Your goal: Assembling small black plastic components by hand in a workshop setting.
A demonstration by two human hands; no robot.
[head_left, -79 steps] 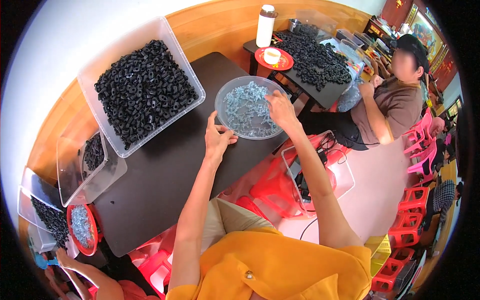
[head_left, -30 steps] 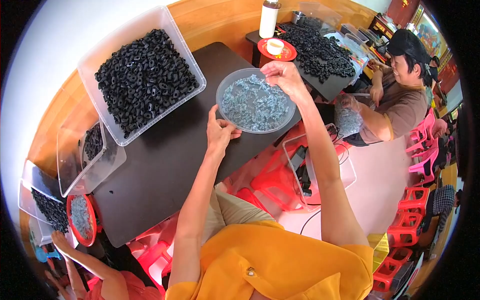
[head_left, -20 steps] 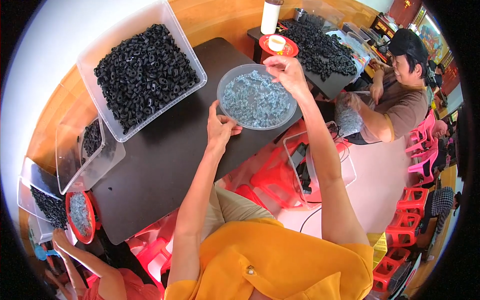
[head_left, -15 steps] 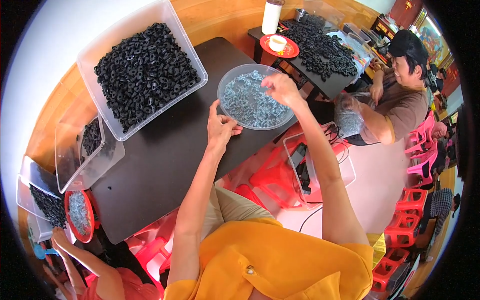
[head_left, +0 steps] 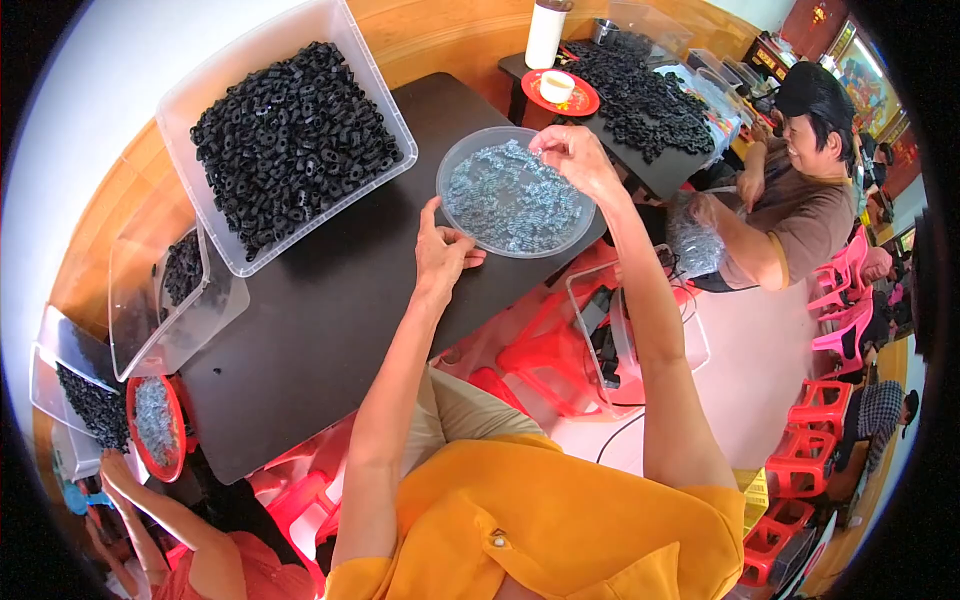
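Hands (head_left: pixel 445 255) at clear dish (head_left: pixel 462 160) of silvery springs (head_left: pixel 515 200), bin (head_left: pixel 370 60) of black rings (head_left: pixel 285 135)

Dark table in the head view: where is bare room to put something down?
The dark table is bare between the big bin of black rings, the round dish of small metal parts and the near edge, beside the left hand. The right hand is over the dish. The left end is crowded by small clear tubs.

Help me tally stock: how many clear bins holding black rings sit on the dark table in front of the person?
2: a large clear bin heaped with black rings at the table's far left, and a smaller clear bin beside it at the left edge. Others off the table may be partly hidden.
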